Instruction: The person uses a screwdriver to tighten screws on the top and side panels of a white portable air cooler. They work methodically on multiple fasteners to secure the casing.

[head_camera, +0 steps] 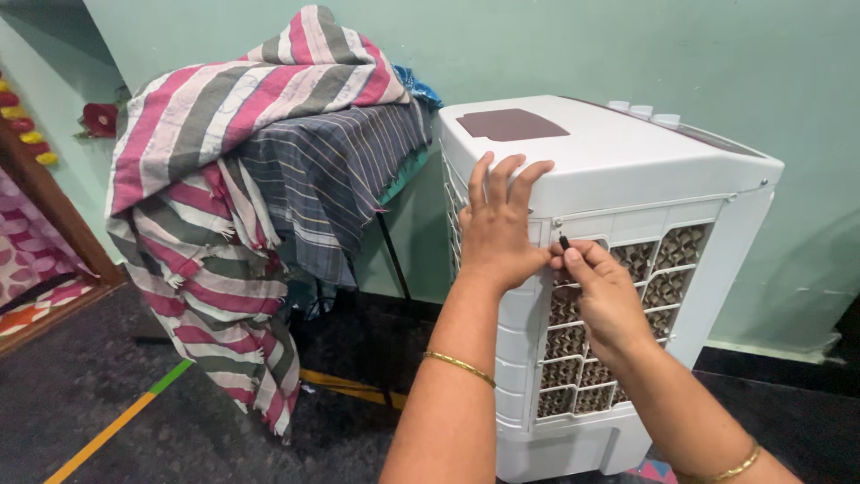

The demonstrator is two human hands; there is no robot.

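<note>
A pale green wall (582, 54) is backing the scene, and a dark speckled floor (81, 385) with a yellow and green strip (116, 421) is running across it below and to the left of the hands. A white air cooler (618, 170) is standing on that floor, its flat top carrying a maroon panel (512, 124) and a row of pale knobs (640, 111) at the far edge, well beyond the hands. The left hand (495, 233) is resting spread against the upper corner of the cooler, fingers splayed wide and pointing upward, the palm pressing flat on the white casing and gripping nothing. Just to its right, touching it at the thumb, the right hand (602, 291) is pinching a small dark screw-like piece (564, 242) between thumb and forefinger, holding it upright at the top rim of the grille (618, 341); what the piece is exactly is too small to tell. The grille is lying directly under and below the right hand, its white ribs showing brown honeycomb padding (681, 246) behind them. Each wrist is wearing a thin gold bangle (459, 366), below the hands toward the camera. To the left of the left hand, well apart from it, striped pink, grey and white cloths (206, 197) are hanging draped over a stand, with a darker blue striped cloth (340, 170) lying between them and the cooler.
</note>
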